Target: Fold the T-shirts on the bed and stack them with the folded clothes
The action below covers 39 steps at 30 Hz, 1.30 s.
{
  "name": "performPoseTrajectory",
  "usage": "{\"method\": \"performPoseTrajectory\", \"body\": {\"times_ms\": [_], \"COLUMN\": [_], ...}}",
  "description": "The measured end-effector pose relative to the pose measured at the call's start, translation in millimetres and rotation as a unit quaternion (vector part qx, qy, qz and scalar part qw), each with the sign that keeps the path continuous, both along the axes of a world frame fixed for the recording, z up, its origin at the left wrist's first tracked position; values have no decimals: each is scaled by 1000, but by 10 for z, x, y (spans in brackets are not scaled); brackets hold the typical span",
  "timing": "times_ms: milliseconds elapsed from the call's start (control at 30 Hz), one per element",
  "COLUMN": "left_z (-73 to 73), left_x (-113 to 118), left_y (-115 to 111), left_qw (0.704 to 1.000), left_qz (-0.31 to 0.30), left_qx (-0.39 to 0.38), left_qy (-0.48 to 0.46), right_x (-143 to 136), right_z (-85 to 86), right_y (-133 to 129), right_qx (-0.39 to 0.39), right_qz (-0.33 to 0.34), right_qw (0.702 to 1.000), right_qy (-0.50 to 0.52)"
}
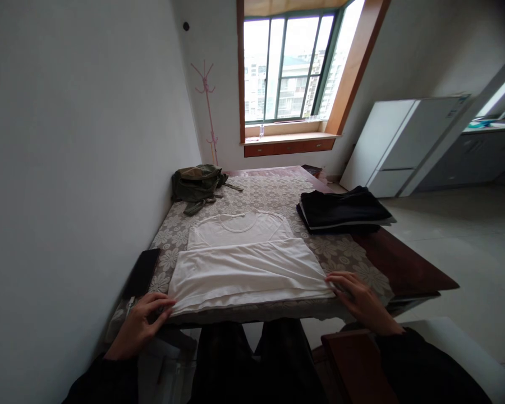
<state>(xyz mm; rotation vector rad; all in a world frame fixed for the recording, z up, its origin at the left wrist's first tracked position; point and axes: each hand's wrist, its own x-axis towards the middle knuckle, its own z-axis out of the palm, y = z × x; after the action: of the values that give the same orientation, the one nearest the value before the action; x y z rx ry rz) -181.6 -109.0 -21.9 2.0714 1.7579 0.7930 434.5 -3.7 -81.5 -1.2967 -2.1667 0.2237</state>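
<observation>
From my remote seat I see the white, round-necked fabric shirt [248,272] spread along the near edge of the table, its neckline pointing away from me. The near part is doubled over, so a straight edge runs across the chest below the collar, and several layers show along the side closest to me. My left hand [146,317] has the near left corner pinched between thumb and fingertips. My right hand [362,297] grips the near right corner the same way (the thumb is partly hidden there, but the cloth pulls into creases toward those fingers). Just beyond the left hand lies a flat, black, rectangular object [142,272], which I can't identify for certain.

Under the shirt is a grey-beige tablecloth with pale flowers [273,193], and past its right side a reddish-brown wooden tabletop [404,264] shows. A folded stack of black cloth with a grey layer [343,209] sits to the right of the shirt, well apart from the right hand. Farther back on the left, against the wall, I make out a crumpled olive-green fabric backpack [197,184].
</observation>
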Motion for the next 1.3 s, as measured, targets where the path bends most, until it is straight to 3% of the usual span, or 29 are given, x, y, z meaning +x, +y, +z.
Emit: {"method": "performPoseTrajectory", "body": {"times_ms": [267,467,800,1000,1133,1300], "left_z": [-8,-74,-172,-172,-71,248], "left_x": [1,-73,-106,-72,7,271], "left_y": [-34,-1,-120,-45,-11,-71], "left_qw": [999,1000,993,996,990,961], "left_qz": [-7,3,-18,16,57,139], "left_qx": [19,14,93,87,119,162], "left_qy": [28,0,65,28,-45,-178], "right_x": [-10,-41,-71,-98,-110,-266], "right_z": [-19,1,-33,-25,100,508], "right_y": [34,66,106,136,88,-91], "right_qx": [55,35,8,19,31,108], "right_qz": [-2,-10,-27,-32,-29,17], "right_qw": [998,999,998,995,990,978], "right_qy": [-37,15,49,89,135,179]}}
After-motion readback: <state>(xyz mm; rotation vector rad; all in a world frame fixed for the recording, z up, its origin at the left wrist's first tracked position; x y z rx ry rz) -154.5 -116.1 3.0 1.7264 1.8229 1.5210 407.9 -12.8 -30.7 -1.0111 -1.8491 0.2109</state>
